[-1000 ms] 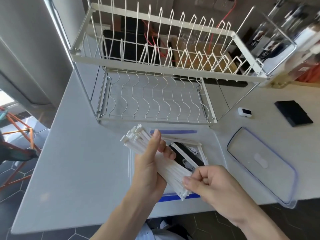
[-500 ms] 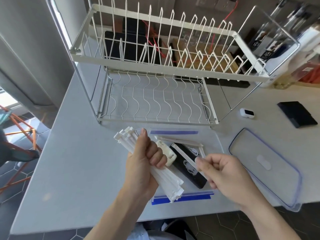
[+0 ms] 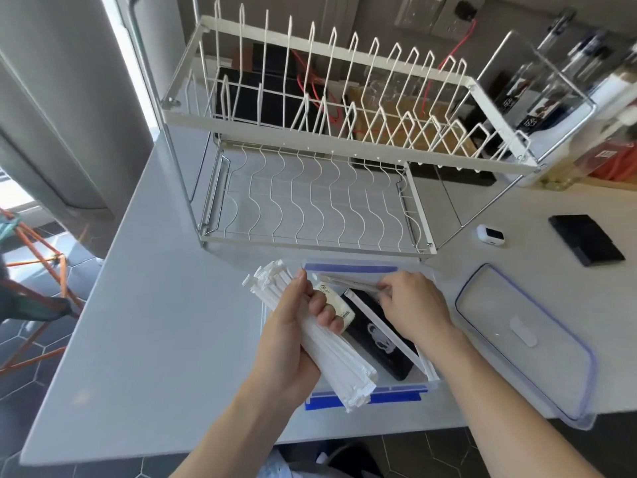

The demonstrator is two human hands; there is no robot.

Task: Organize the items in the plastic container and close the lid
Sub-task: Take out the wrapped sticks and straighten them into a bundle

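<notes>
A clear plastic container (image 3: 351,269) with blue clips stands on the counter before me. My left hand (image 3: 293,339) grips a thick bundle of white paper-wrapped straws (image 3: 331,353), held slanted over the container's left side. Inside lie a small cream bottle (image 3: 339,303), a black flat packet (image 3: 375,343) and thin white wrapped sticks (image 3: 389,331). My right hand (image 3: 412,305) reaches into the far right of the container, its fingertips on thin wrapped sticks (image 3: 348,281) there. The clear lid (image 3: 524,339) with a blue seal lies flat to the right.
A white two-tier wire dish rack (image 3: 310,188) stands just behind the container. A small white device (image 3: 491,235) and a black flat case (image 3: 586,239) lie at the right. Bottles (image 3: 537,94) stand at the back right. The counter edge runs along the near side.
My right hand has let go of the straw bundle's end and moved forward into the container's far right. My left hand keeps its grip on the bundle, now lower over the container.
</notes>
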